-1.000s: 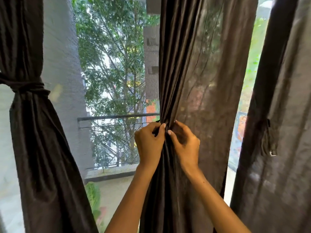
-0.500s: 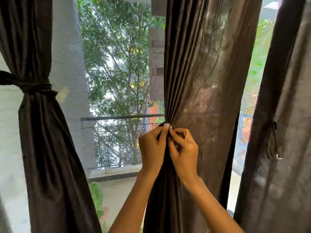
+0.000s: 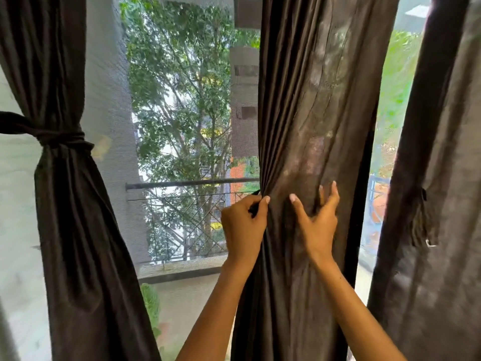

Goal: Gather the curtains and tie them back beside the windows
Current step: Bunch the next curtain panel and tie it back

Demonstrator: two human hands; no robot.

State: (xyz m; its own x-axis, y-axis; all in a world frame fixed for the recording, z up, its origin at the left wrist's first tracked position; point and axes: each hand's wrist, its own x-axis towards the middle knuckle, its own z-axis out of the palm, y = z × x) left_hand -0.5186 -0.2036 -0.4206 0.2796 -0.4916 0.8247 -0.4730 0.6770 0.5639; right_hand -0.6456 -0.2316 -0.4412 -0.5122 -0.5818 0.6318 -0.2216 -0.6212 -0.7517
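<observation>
A dark brown middle curtain (image 3: pixel 312 100) hangs in front of me, its left edge bunched into pleats. My left hand (image 3: pixel 243 225) pinches those gathered pleats at railing height. My right hand (image 3: pixel 318 220) lies spread on the loose cloth a little to the right, fingers apart and curling into the fabric. A left curtain (image 3: pixel 73 230) hangs gathered, bound by a dark tie-back (image 3: pixel 59 138). A third curtain (image 3: pixel 442 204) hangs loose at the right, with a tie strap (image 3: pixel 423 220) dangling on it.
Behind the curtains is a mesh-screened window (image 3: pixel 182 126) with a balcony railing (image 3: pixel 187 183), trees and buildings outside. A narrow strip of window shows between the middle and right curtains.
My right hand has left my left hand and moved right, opening its fingers on the loose cloth. My left hand keeps its pinch on the pleats.
</observation>
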